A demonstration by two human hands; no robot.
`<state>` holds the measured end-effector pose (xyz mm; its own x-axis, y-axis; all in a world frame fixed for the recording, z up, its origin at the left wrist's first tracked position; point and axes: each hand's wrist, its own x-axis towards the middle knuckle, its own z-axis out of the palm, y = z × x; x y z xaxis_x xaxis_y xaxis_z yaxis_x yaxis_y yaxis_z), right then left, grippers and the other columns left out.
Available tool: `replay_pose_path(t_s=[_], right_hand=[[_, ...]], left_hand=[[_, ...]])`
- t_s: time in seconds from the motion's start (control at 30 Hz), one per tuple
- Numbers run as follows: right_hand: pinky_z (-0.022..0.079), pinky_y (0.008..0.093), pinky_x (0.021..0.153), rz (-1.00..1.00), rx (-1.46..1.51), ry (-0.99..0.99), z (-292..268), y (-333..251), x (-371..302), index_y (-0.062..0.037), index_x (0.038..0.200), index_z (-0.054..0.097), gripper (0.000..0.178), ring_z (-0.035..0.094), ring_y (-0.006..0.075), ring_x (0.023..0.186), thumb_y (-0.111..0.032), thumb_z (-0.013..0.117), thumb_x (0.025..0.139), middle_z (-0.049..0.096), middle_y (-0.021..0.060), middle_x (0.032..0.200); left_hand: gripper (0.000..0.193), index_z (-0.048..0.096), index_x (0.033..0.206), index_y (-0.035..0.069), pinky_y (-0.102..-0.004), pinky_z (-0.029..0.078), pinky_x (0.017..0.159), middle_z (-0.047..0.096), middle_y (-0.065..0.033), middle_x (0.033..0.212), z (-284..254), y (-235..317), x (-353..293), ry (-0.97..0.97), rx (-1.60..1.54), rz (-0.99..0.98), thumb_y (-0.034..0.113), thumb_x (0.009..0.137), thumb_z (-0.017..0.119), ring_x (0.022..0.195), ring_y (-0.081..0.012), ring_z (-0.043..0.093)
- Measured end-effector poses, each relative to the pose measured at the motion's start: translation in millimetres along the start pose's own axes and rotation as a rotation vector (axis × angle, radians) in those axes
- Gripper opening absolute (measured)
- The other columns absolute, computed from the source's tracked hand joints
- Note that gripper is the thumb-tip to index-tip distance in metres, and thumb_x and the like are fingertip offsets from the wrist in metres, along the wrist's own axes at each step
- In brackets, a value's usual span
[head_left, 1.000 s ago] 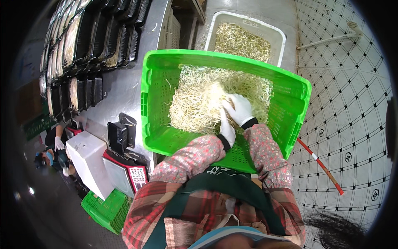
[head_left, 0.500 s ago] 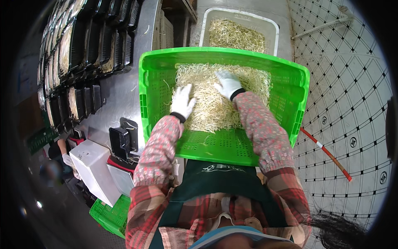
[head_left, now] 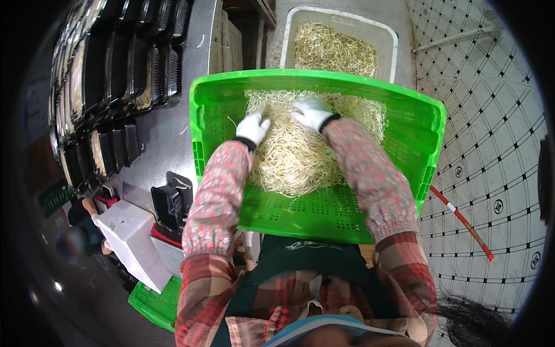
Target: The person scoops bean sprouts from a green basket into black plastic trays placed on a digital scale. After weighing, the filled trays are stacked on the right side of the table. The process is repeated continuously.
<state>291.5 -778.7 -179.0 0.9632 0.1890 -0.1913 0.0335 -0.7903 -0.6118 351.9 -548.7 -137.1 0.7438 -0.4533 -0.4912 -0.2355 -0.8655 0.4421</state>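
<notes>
Green crate (head_left: 318,76): perforated plastic, tilted toward the wearer; its middle is the clock's centre here.
Sprouts (head_left: 295,165): a pale, tangled heap inside the crate, spreading from the centre up to the 12 o'clock wall, with bare base showing toward 6.
Left hand (head_left: 251,128): white-gloved, at 10 o'clock on the heap's edge, unclenched, thumb apart from the fingers.
Right hand (head_left: 314,113): white-gloved, at 12 o'clock, touching the heap; fingers blurred, so I cannot tell whether they grasp any strands.
Floral sleeves (head_left: 219,191): black-cuffed, reaching in from 7 and 5 o'clock.
White tub (head_left: 395,55): just beyond the crate's 12 o'clock rim, holding more sprouts.
Black trays (head_left: 136,69): massed on the metal table (head_left: 165,139) at 10 o'clock, several filled.
White box (head_left: 130,237): at 8 o'clock.
Red-and-white pole (head_left: 462,218): at 4 o'clock, over patterned floor (head_left: 480,162).
</notes>
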Motion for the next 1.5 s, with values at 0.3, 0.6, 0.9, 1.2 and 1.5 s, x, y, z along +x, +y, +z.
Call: replay_pose_path(t_s=[0.3,0.6,0.9,1.2,1.5], right_hand=[[0.033,0.0496,0.107,0.041,-0.136,-0.437,1.3,-60.3,-80.6,-0.0055,0.140,0.042,0.091,0.052,0.0314,0.120,-0.075,0.052,0.081,0.055,0.0185,0.128],[0.029,0.0509,0.109,0.014,-0.212,-0.237,31.0,-46.9,-118.1,-0.0093,0.153,0.021,0.107,0.039,0.0357,0.132,-0.049,0.077,0.070,0.043,0.0184,0.140],[0.053,0.0397,0.072,0.084,-0.092,-0.240,-6.6,-18.3,-77.8,-0.0132,0.130,0.052,0.063,0.067,0.0276,0.080,-0.035,0.073,0.075,0.066,0.0122,0.088],[0.054,0.0414,0.080,0.186,0.009,-0.286,-43.6,-49.2,-31.4,-0.0118,0.128,0.054,0.059,0.068,0.0292,0.087,-0.034,0.071,0.076,0.069,0.0132,0.100],[0.018,0.0627,0.114,0.088,-0.269,-0.407,5.3,-51.3,-33.8,-0.0130,0.156,0.006,0.139,0.016,0.0391,0.147,-0.049,0.091,0.052,0.018,0.0186,0.159]], left_hand=[[0.110,0.034,0.147,0.000,-0.0595,0.009,0.117,0.041,-0.0267,0.146,71.4,-17.2,-89.0,-0.278,0.342,0.099,0.085,0.076,0.042,0.141,-0.0397,0.031],[0.136,0.001,0.155,0.010,-0.0576,0.032,0.108,0.029,-0.0201,0.154,41.8,34.4,-84.1,-0.393,0.362,-0.019,0.045,0.057,0.088,0.137,-0.0431,0.034],[0.071,0.053,0.125,0.007,-0.0398,0.051,0.088,0.065,-0.0169,0.111,26.3,13.0,-77.3,-0.215,0.146,-0.021,0.033,0.066,0.082,0.102,-0.0332,0.064],[0.090,0.038,0.145,0.016,-0.0452,0.051,0.085,0.054,-0.0083,0.124,6.0,9.2,-121.6,-0.404,0.469,0.520,0.028,0.067,0.082,0.114,-0.0293,0.052],[0.132,0.010,0.157,0.021,-0.0497,0.027,0.116,0.019,-0.0176,0.160,5.6,1.7,-27.4,-0.149,0.044,0.382,0.046,0.055,0.090,0.146,-0.0418,0.017]])
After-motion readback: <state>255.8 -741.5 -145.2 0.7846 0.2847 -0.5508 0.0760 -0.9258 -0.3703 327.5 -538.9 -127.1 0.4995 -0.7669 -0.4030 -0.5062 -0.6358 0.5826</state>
